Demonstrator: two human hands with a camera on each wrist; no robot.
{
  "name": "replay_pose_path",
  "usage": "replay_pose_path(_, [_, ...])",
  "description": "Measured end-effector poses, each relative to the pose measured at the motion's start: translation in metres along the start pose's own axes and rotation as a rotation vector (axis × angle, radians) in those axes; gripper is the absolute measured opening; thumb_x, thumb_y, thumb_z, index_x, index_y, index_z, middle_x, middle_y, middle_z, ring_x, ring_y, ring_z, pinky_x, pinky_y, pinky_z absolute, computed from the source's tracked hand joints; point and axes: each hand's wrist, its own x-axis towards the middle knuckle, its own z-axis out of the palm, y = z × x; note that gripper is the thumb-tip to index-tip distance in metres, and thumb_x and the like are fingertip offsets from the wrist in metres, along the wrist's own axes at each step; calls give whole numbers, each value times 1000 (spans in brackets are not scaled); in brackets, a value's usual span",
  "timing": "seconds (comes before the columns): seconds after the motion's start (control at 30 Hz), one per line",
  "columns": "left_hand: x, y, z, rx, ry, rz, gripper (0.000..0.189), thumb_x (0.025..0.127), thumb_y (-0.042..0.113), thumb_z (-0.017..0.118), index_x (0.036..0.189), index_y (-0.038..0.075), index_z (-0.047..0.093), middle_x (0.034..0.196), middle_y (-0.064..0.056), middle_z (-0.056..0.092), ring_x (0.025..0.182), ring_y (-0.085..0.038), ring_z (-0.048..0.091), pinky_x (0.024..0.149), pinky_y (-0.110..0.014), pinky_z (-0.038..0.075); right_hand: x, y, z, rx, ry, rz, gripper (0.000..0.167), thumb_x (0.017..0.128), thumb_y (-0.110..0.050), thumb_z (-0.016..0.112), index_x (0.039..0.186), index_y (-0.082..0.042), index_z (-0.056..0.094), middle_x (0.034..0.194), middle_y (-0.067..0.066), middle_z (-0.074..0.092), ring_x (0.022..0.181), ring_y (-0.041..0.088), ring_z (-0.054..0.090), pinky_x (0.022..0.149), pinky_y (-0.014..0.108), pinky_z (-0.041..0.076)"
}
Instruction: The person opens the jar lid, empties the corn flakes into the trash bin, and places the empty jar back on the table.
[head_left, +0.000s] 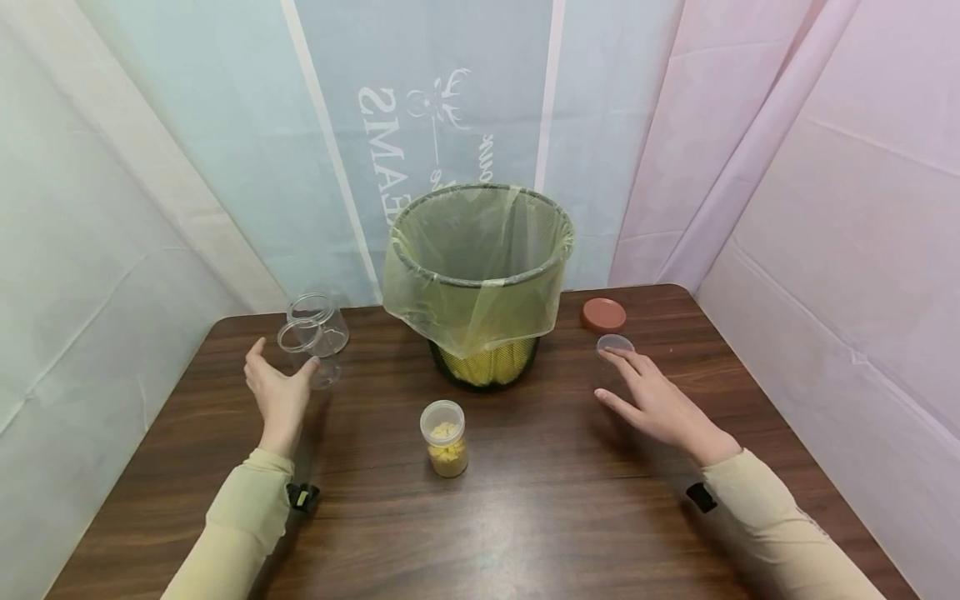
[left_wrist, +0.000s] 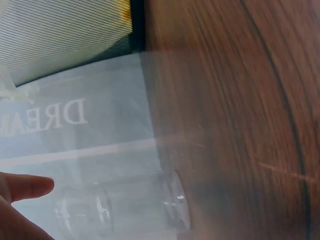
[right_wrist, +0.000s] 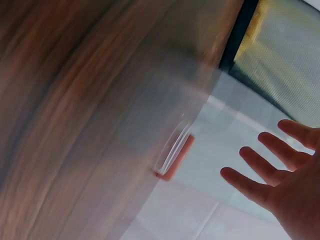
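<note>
Two clear empty jars stand at the table's back left: the near jar (head_left: 302, 337) and, just behind it, the far jar (head_left: 336, 332). My left hand (head_left: 279, 393) is at the near jar, thumb and fingers spread apart with nothing gripped. One finger (left_wrist: 32, 186) shows beside a jar (left_wrist: 135, 202) in the left wrist view. On the right, my right hand (head_left: 660, 408) hovers near a clear lid (head_left: 615, 342), its fingers spread. The right wrist view shows those fingers (right_wrist: 247, 185) apart from the lid (right_wrist: 175, 148). A small jar of yellow pieces (head_left: 447, 450) stands uncapped between the hands.
A mesh wastebasket (head_left: 483, 367) with a yellowish bag liner (head_left: 420, 292) stands at the back middle. A reddish-brown lid (head_left: 603, 315) lies behind the clear lid. Fabric curtains (head_left: 840, 250) rise along the back and both sides of the brown wooden table (head_left: 525, 533).
</note>
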Motion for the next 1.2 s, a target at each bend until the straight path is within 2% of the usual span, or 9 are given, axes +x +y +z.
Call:
replay_pose_path(0.1, [-8,2,-1,-17,63,84,75,80,11,72,142,6,29,141,-20,30,132,-33,22,110,-46,22,2,-11,2,2,26,-58,60,91,-37,61,141,-10,41,141,13,42,130,32,39,102,52,36])
replay_pose_path(0.3, [-26,7,2,-33,173,374,63,78,9,73,134,5,44,143,-13,36,127,-29,26,101,-44,26,5,-33,6,12,45,-141,59,90,-33,63,140,-10,43,141,10,44,130,28,41,103,47,37])
replay_pose_path(0.4, [-33,13,4,-40,181,472,62,77,10,74,133,6,47,141,-11,40,126,-28,29,99,-42,26,7,-43,8,17,44,-162,59,91,-34,62,141,-11,43,141,8,45,130,25,41,104,45,37])
replay_pose_path(0.57, [-42,22,7,-55,166,576,60,77,12,75,131,6,50,136,-12,47,125,-27,34,98,-39,25,8,-58,12,21,35,-208,58,92,-36,59,142,-13,42,140,4,46,129,20,42,104,41,38])
replay_pose_path(0.77, [-50,31,12,-53,130,614,57,77,13,74,130,5,52,130,-12,52,120,-31,38,98,-40,26,11,-73,16,30,30,-264,56,93,-36,59,141,-13,42,138,2,48,127,17,45,102,39,40])
replay_pose_path(1.0, [-55,40,19,-30,47,589,56,78,12,74,128,4,51,127,-14,52,115,-33,37,93,-44,28,20,-92,24,58,4,-302,56,94,-39,55,143,-15,40,137,1,48,127,15,44,103,37,40])
replay_pose_path(1.2, [-60,43,20,-6,-15,551,57,78,12,75,128,2,50,129,-16,50,116,-34,36,94,-45,30,27,-107,34,82,30,-371,55,94,-39,56,140,-13,44,136,1,49,125,15,46,102,36,41])
